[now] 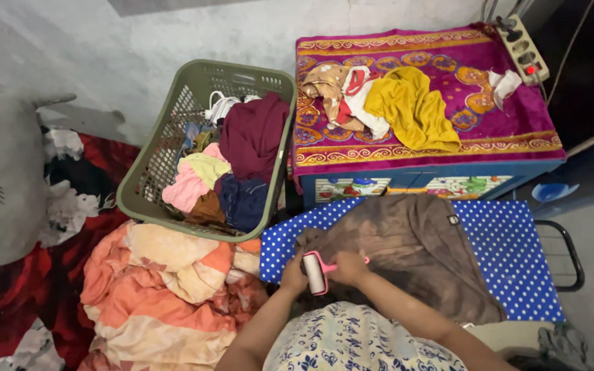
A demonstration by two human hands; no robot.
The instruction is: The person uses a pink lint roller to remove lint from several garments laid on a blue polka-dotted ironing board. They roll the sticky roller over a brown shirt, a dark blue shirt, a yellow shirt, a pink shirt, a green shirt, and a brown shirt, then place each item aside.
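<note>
A brown garment [414, 247] lies spread on a blue ironing board with white dots [510, 254]. My right hand [348, 266] grips the pink handle of a lint roller [316, 271], whose white roll rests at the garment's near left edge. My left hand [293, 276] sits right beside the roll, fingers curled on the cloth at that edge.
A green laundry basket [152, 172] full of mixed clothes stands to the left. A blue chest under a magenta cloth [496, 117] carries a yellow garment [414, 106] and a power strip [524, 48]. An orange blanket [166, 295] and a grey shark plush [1, 178] lie lower left.
</note>
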